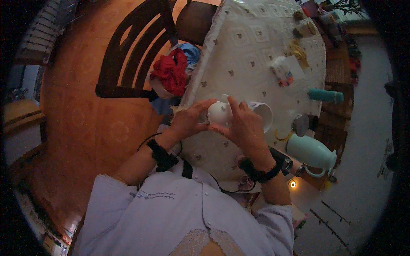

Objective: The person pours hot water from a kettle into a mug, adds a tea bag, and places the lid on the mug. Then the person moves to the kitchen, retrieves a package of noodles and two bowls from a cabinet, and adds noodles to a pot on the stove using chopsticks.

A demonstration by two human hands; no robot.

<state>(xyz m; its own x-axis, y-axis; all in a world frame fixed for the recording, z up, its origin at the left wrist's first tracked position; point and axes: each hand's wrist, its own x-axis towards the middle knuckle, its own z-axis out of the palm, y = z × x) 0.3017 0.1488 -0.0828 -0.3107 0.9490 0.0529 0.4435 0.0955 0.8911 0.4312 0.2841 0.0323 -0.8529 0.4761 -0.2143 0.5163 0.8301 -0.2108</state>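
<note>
Both my hands are around a white, rounded object (pixel 218 114), held above the table's near end. It could be a cup or a lid; my fingers hide part of it. My left hand (pixel 189 120) grips its left side with thumb and fingers. On the other side, my right hand (pixel 245 128) has its fingertips over the top and its thumb at the near edge. A small pale loop shows just beyond the object, between the hands. Right behind my right hand is a white mug (pixel 266 116), its opening facing right in this view and its left part covered by my fingers.
A patterned cloth covers the table (pixel 237 80). Along its right side are a pale green pitcher (pixel 309 152), a metal-looking cup (pixel 300 125), a teal cylinder (pixel 325 95) and a white packet (pixel 288 68). Left stands a dark wooden chair (pixel 131 92) near red cloth (pixel 173 72).
</note>
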